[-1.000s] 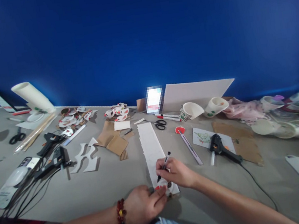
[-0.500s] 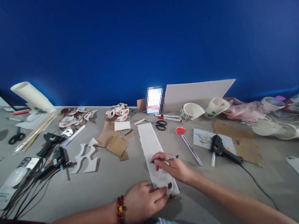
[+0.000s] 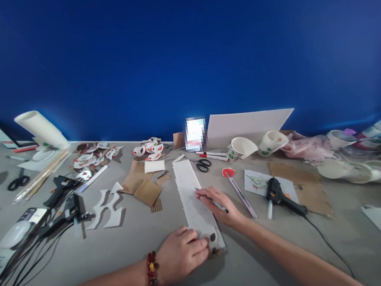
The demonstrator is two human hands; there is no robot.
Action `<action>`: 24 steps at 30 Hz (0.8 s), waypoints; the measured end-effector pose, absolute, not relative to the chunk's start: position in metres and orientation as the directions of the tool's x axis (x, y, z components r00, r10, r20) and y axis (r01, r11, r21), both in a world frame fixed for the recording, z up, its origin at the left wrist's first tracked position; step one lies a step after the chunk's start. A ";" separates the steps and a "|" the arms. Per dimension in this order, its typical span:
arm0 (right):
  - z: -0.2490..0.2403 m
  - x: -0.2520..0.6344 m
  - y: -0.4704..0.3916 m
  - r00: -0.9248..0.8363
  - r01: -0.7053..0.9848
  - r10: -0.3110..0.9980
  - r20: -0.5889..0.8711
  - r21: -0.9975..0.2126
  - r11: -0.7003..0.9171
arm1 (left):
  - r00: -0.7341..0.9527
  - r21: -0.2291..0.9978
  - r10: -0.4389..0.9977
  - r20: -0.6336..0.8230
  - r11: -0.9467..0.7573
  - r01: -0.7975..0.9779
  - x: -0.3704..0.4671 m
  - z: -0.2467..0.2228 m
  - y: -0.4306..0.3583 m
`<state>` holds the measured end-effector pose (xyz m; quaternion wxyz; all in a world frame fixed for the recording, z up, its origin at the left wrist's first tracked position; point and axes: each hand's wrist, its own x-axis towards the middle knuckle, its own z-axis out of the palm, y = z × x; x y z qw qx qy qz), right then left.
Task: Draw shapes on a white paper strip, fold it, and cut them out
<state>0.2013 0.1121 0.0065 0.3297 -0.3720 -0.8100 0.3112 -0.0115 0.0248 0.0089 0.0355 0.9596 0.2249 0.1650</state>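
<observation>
A long white paper strip [image 3: 189, 186] lies lengthwise in front of me. My right hand [image 3: 218, 204] rests over its middle and grips a pen [image 3: 217, 205], the tip end pointing left at the paper. My left hand [image 3: 183, 253] lies flat across the strip's near end, fingers stretched out and pressing down. By its fingertips is a small dark oval mark or piece [image 3: 212, 237]; what lies under those fingers is hidden. A utility knife [image 3: 242, 197] lies right of the strip, and black-handled scissors [image 3: 203, 165] are at its far end.
Cardboard pieces [image 3: 148, 193], white paper cut-outs [image 3: 112, 216] and two glue guns [image 3: 65, 214] lie left. On the right are another glue gun [image 3: 284, 198], a drawing [image 3: 251, 179] and paper cups [image 3: 241, 148]. A lit phone [image 3: 195, 133] stands against the blue wall [image 3: 176, 45].
My right hand has moved slightly up the strip, and the pen has tilted from nearly level to slanting. My left hand stays on the near end. The view has shifted a little.
</observation>
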 end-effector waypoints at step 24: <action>-0.002 0.179 0.177 -0.487 0.375 0.819 0.305 -0.773 0.512 | 0.805 0.111 0.529 0.270 -0.847 0.520 -0.030 0.005 0.071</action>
